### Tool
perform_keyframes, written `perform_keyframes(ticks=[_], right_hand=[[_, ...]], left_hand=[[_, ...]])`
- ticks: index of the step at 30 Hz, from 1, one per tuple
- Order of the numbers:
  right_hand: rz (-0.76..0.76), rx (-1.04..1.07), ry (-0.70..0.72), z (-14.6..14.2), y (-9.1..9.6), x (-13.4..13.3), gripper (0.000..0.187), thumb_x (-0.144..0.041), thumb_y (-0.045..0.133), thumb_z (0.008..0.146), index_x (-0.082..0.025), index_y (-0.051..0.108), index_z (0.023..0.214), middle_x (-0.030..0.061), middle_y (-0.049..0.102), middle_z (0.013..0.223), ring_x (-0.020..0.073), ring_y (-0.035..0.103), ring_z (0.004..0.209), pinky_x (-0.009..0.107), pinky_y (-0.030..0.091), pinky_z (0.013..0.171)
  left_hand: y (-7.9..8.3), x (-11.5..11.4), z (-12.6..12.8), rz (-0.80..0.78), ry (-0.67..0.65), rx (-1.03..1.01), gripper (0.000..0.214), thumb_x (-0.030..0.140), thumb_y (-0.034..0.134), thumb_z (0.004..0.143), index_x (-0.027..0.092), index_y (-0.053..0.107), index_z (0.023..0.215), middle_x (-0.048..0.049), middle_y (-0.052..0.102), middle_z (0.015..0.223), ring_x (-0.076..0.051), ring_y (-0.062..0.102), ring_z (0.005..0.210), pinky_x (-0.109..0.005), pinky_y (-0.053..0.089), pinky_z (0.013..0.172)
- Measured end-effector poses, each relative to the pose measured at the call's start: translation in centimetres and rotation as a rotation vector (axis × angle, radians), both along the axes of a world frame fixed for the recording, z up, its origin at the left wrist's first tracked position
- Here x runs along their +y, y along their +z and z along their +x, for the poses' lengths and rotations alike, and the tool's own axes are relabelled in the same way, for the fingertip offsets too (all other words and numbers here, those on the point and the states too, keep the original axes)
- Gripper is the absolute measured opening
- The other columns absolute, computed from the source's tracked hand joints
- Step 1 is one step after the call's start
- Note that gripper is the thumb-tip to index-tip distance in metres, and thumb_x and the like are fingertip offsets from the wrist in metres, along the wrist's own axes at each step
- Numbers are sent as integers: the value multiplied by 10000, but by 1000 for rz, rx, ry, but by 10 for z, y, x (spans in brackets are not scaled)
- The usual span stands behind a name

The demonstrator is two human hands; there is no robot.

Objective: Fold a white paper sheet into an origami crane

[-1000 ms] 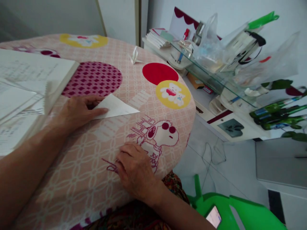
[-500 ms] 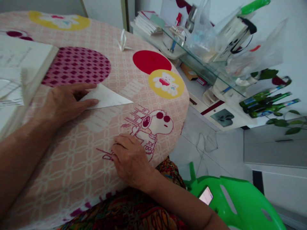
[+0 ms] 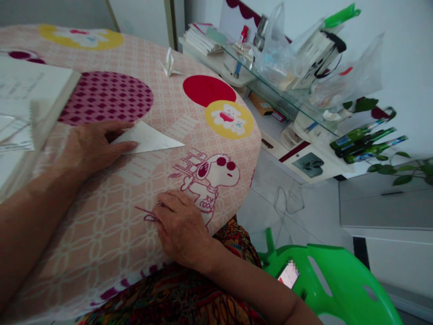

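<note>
My left hand lies flat on one end of a white paper folded into a triangle, fingers stretched out and pressing it onto the pink cartoon tablecloth. The paper's point aims right. My right hand rests on the cloth near the table's front edge, beside the printed dog. Its fingers are curled under and hidden, and nothing shows in them. A small white folded paper figure stands at the far side of the table.
An open book with loose sheets lies at the table's left. To the right stands a glass shelf crowded with books, bags and pens, with green bottles beyond. A green plastic chair holding a phone stands at lower right.
The view has shifted, sliding the table slightly left and up in the picture. Both hands keep their places on the paper and the cloth.
</note>
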State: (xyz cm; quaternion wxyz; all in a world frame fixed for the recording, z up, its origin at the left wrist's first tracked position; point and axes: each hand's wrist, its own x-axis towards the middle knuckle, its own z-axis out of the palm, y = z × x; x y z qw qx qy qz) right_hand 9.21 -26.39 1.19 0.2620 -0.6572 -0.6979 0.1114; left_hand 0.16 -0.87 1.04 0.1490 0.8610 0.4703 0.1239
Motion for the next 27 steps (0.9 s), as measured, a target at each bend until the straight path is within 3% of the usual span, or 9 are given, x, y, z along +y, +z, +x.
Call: perform_keyframes(ticks=[11, 20, 27], right_hand=[[-40, -13, -19, -4, 3, -1, 161, -160, 502, 912, -148, 592, 1045, 108, 570, 1197, 222, 436, 1228, 388, 341, 1104], [-38, -18, -24, -5, 3, -1, 183, -163, 492, 916, -130, 592, 1066, 110, 566, 1223, 212, 411, 1242, 375, 310, 1132], [-23, -13, -26, -6, 1, -2, 178, -159, 503, 907, -136, 605, 1052, 110, 568, 1233, 212, 413, 1245, 370, 317, 1123]], left_hand=[[3, -1, 1, -38, 4, -6, 612, 474, 601, 789, 235, 532, 1348, -35, 669, 1143, -203, 616, 947, -302, 460, 867], [-3, 2, 0, -23, 8, -41, 589, 454, 632, 781, 257, 544, 1329, -15, 675, 1111, -158, 610, 931, -244, 448, 835], [4, -3, 2, -31, 14, -14, 604, 455, 608, 783, 234, 537, 1341, -17, 671, 1125, -182, 609, 948, -285, 450, 881]])
